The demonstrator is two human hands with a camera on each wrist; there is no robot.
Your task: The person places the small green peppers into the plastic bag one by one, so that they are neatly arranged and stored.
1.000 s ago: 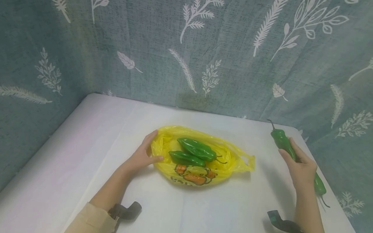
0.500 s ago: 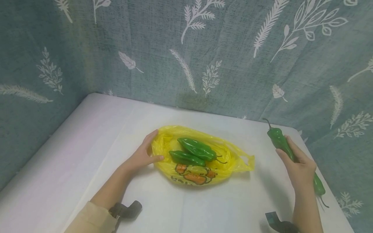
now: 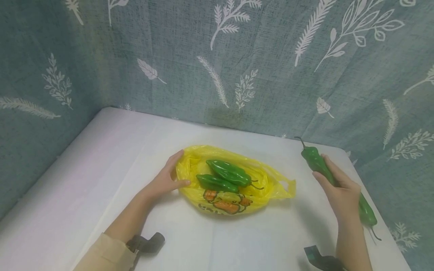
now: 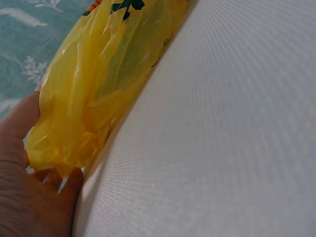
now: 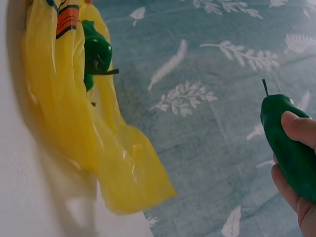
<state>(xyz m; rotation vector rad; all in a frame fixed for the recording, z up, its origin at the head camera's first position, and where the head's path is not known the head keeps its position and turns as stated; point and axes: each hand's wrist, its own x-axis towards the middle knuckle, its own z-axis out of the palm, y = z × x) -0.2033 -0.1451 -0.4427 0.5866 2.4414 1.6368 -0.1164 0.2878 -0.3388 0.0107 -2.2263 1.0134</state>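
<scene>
Leaf-patterned cloth (image 3: 169,98) hangs behind the white table (image 3: 183,241). My left hand (image 3: 165,180) holds the yellow bag (image 3: 262,201); to its right, my right hand (image 3: 343,192) grips a green pepper (image 3: 317,161).

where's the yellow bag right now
In the head view, the bag lies near the middle of the table, between the left hand, which holds its left end, and the right hand, which holds a pepper.
</scene>
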